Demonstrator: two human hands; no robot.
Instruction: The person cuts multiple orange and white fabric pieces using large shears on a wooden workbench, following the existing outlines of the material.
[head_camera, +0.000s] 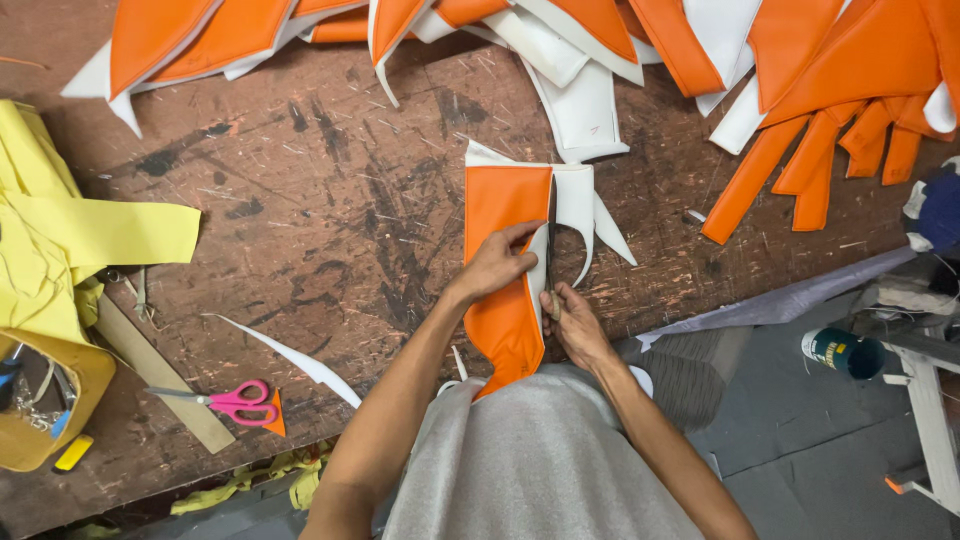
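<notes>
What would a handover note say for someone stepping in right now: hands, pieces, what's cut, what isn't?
Left hand: pressing the orange piece flat on the wooden table.
Right hand: gripping dark scissors, blades pointing away along the piece's right edge.
Cut so far: white backing is split from the orange edge along the blades; curled white strips hang to the right.
Left: the far top of that edge appears still joined.
Nearby: pile of orange and white pieces at the far edge; pink scissors and yellow material to the left.
</notes>
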